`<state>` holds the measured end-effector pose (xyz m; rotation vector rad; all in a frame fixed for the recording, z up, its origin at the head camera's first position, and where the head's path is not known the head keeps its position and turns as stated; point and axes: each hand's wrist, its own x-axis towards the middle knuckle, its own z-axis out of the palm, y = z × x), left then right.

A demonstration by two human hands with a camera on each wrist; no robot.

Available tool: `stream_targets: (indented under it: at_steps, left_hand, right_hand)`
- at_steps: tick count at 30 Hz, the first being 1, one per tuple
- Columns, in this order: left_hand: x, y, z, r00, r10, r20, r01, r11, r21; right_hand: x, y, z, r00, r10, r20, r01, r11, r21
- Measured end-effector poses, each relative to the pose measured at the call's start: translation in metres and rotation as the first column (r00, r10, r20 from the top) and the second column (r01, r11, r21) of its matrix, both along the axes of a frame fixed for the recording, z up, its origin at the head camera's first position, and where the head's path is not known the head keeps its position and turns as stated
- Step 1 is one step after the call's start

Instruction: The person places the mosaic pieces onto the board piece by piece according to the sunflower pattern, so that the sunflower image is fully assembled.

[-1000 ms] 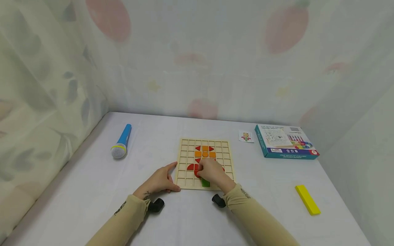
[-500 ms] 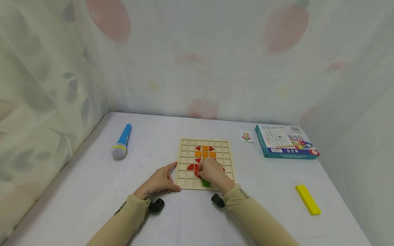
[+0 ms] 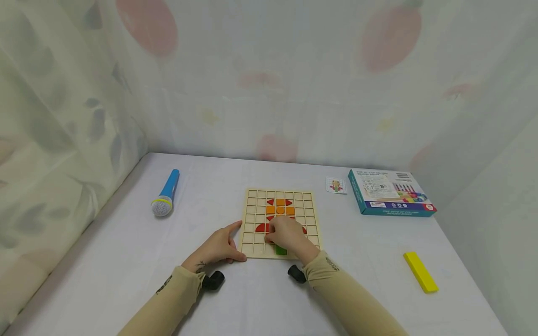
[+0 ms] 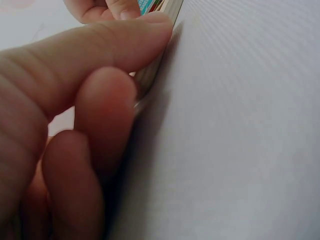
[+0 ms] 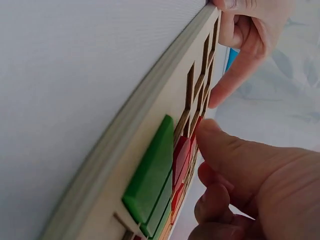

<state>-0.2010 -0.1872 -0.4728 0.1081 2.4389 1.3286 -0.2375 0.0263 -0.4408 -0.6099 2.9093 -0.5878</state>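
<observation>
A wooden grid board (image 3: 303, 212) lies flat on the table, holding red triangles (image 3: 270, 202), orange pieces (image 3: 290, 211), red rounded pieces (image 3: 260, 227) and green pieces (image 5: 152, 170). My left hand (image 3: 216, 245) touches its left side, the index finger extended to the edge and the thumb at the near left corner; the other fingers are bent. Over the lower middle of the board is my right hand (image 3: 289, 233). In the right wrist view its thumb (image 5: 215, 132) touches a red piece, while the other fingers curl with nothing visible in them. This hand hides several cells.
Left of the board lies a blue toy microphone (image 3: 166, 193). A small pattern card (image 3: 336, 185) and a boxed set (image 3: 391, 193) are at the back right. A yellow bar (image 3: 421, 272) lies on the right part of the table. Curtains (image 3: 269, 84) hang behind.
My right thumb has slid slightly left over the red pieces, covering more of them. My left hand and the board stay in place.
</observation>
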Motion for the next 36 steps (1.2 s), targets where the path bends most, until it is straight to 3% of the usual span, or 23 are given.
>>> stream_targets:
  at_steps: [15,25,36]
  left_hand:
    - [0.001,0.0,0.0,1.0,0.001,0.006,-0.001,1.0,0.013]
    - [-0.001,-0.002,0.0,1.0,0.012,0.019,-0.012,1.0,0.009]
    - [0.0,-0.003,0.0,1.0,0.006,0.002,-0.006,1.0,0.016]
  right_hand:
    - [0.002,0.012,-0.004,0.99,-0.042,0.132,0.056,0.992,-0.109]
    - [-0.002,0.022,0.001,0.989,-0.073,0.128,0.085,0.992,-0.091]
    - [-0.007,0.019,-0.001,0.992,-0.117,0.047,0.12,0.99,-0.075]
